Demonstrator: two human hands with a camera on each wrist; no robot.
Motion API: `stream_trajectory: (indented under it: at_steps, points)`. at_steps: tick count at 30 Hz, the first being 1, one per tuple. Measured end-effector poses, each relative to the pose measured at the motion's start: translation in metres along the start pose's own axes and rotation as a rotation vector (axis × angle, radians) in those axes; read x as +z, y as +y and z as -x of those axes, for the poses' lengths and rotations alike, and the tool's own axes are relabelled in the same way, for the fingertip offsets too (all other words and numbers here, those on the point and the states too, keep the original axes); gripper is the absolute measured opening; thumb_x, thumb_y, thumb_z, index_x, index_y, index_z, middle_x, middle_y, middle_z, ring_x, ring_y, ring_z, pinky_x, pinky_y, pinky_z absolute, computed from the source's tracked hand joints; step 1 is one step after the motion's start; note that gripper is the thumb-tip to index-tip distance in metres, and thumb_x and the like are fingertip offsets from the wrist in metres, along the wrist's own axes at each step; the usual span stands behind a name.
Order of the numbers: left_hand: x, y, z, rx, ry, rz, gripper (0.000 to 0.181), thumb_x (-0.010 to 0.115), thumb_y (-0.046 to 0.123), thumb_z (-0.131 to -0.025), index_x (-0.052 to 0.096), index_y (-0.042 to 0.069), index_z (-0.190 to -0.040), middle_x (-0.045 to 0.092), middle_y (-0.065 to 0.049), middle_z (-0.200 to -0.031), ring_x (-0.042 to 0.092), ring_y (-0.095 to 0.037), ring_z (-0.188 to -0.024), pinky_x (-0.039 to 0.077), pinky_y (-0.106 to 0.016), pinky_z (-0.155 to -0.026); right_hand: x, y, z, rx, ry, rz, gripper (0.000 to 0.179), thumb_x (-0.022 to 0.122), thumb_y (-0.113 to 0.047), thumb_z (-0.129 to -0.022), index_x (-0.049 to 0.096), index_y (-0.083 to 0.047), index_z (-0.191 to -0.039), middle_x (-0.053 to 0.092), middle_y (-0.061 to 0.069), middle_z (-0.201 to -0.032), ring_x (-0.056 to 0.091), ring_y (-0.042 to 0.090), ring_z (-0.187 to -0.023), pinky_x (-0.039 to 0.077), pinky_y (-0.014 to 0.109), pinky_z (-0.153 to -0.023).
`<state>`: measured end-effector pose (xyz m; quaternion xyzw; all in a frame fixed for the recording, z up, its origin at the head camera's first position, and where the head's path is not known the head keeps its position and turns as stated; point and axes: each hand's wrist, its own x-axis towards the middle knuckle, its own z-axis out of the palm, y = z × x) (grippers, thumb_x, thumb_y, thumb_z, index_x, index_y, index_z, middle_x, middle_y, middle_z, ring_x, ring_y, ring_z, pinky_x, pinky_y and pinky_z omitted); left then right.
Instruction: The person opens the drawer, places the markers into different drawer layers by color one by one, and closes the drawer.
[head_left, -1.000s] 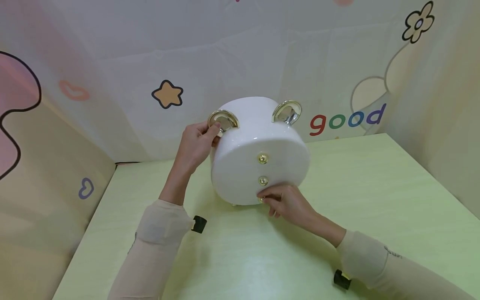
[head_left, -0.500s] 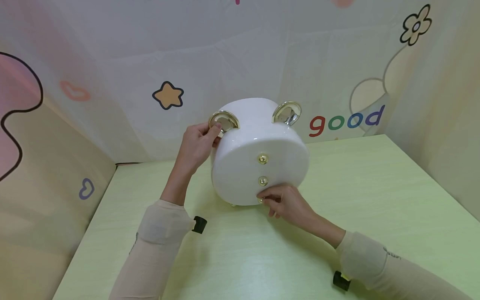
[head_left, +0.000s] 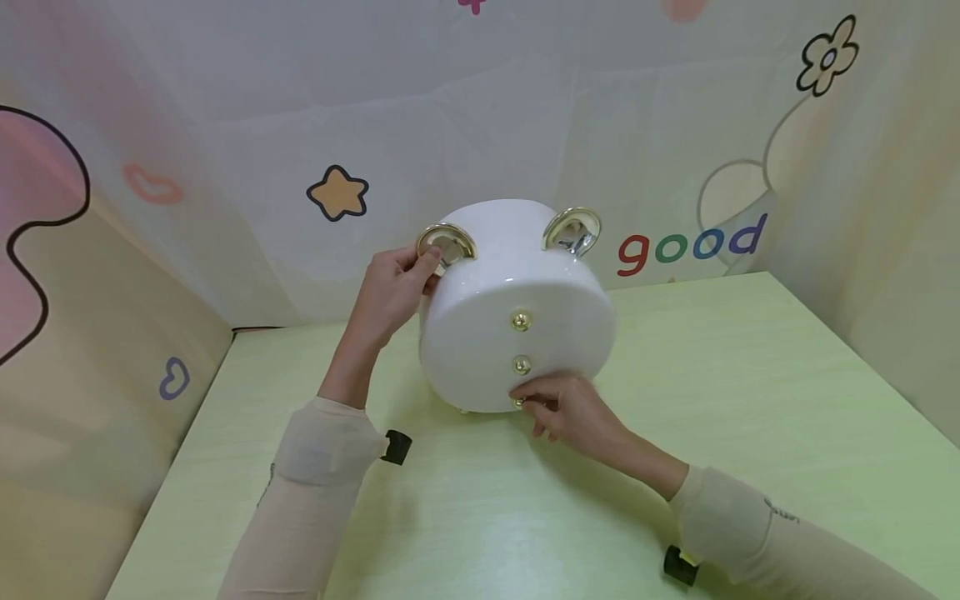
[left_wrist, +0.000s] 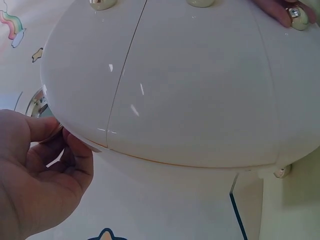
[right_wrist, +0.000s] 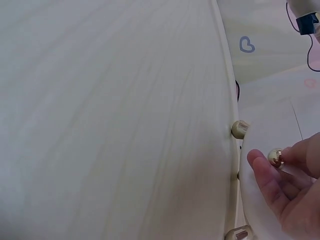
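A glossy white rounded box (head_left: 476, 333) with ear-like gold rings and gold knobs stands on the table. Thin seams divide its front into three sections in the left wrist view. My left hand (head_left: 393, 292) pinches the left gold ear (head_left: 453, 237) between thumb and fingers. With thumb and fingertips, my right hand (head_left: 577, 412) grips the lowest knob (right_wrist: 275, 157), which the fingers partly cover in the head view. The middle knob (head_left: 521, 365) and the top knob (head_left: 521, 320) are untouched. Opposite my left hand, the right gold ear (head_left: 573, 229) is free. Front sections sit flush.
The pale green table (head_left: 750, 400) extends on both sides of the box. A printed curtain (head_left: 510, 125) hangs close behind it, and more printed cloth closes in the left and right sides. Small gold feet (right_wrist: 240, 129) support the box underneath.
Both hands keep their holds on the ear and the lowest knob. The head view shifts slightly, and the box front sits a touch further left in it.
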<state>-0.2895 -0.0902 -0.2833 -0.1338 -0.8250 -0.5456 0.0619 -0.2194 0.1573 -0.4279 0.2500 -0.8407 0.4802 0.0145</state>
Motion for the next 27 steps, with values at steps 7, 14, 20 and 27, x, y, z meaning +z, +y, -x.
stream_trajectory:
  at_steps: [7,14,20,27]
  points:
    - [-0.003,-0.001,-0.002,0.004,-0.035,0.019,0.033,0.055,0.026,-0.109,0.070,-0.003,-0.111,0.063,-0.012,-0.096,0.060,-0.022,-0.090,0.052,-0.034,-0.081,0.001,-0.004,0.001,0.005,-0.013,-0.010,0.024,0.062,0.008,-0.096,0.074,0.005,-0.116,0.070,0.020,-0.092,0.070,0.028,-0.064,0.057,0.031,-0.053]
    - [-0.006,-0.005,-0.003,-0.010,-0.013,0.061,0.028,0.058,0.025,-0.107,0.067,-0.001,-0.103,0.059,-0.009,-0.088,0.055,-0.019,-0.085,0.051,-0.033,-0.080,0.004,-0.008,0.002,-0.087,0.001,0.137,0.028,0.065,0.009,-0.091,0.073,0.003,-0.117,0.073,0.017,-0.112,0.072,0.024,-0.076,0.058,0.027,-0.064]
    - [-0.008,-0.009,-0.001,-0.023,0.016,0.049,0.027,0.064,0.027,-0.104,0.069,0.006,-0.119,0.062,-0.010,-0.104,0.059,-0.023,-0.092,0.054,-0.029,-0.079,-0.001,-0.016,0.009,-0.087,0.006,0.233,0.029,0.070,0.004,-0.093,0.071,0.002,-0.121,0.071,0.015,-0.119,0.070,0.016,-0.081,0.058,0.027,-0.073]
    - [-0.015,-0.015,0.010,-0.030,0.014,-0.019,0.038,0.066,0.029,-0.102,0.065,0.010,-0.135,0.063,-0.009,-0.122,0.061,-0.024,-0.109,0.054,-0.044,-0.091,-0.013,-0.022,0.020,-0.053,-0.001,0.267,0.031,0.071,0.001,-0.094,0.069,0.003,-0.125,0.069,0.015,-0.121,0.069,0.016,-0.087,0.058,0.029,-0.072]
